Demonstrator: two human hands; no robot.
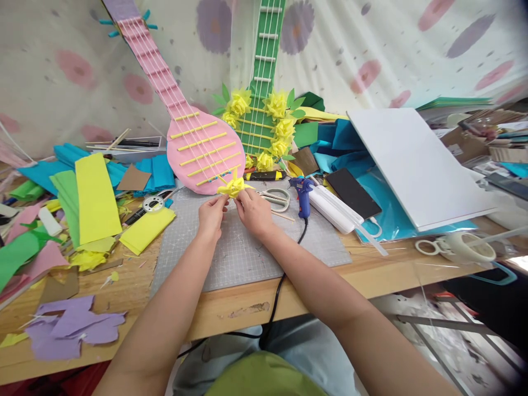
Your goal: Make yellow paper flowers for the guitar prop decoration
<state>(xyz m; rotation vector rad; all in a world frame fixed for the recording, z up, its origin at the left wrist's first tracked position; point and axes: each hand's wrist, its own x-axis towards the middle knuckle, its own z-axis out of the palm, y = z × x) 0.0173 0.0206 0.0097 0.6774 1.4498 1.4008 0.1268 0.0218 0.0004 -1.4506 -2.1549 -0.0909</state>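
Between my two hands is a yellow crepe-paper flower (234, 187), in front of the lower edge of a pink paper lute (190, 157). My left hand (212, 215) pinches the flower's underside from the left. On the other side, my right hand (254, 210) has its fingers closed on the flower's base; the fingertips are partly hidden. Strings and yellow bars run across the pink lute, which leans against the backdrop. Behind it stands a green paper instrument (264, 71) trimmed with yellow flowers. A grey cutting mat (243, 258) lies beneath my hands.
Right of my hands lie scissors (278, 199), a blue glue gun (303, 195) with a black cord, a phone (353, 192) and a white board (416, 165). A yellow-black cutter (266, 176) lies behind. Yellow crepe paper (97, 198) and purple scraps (74, 327) cover the left side.
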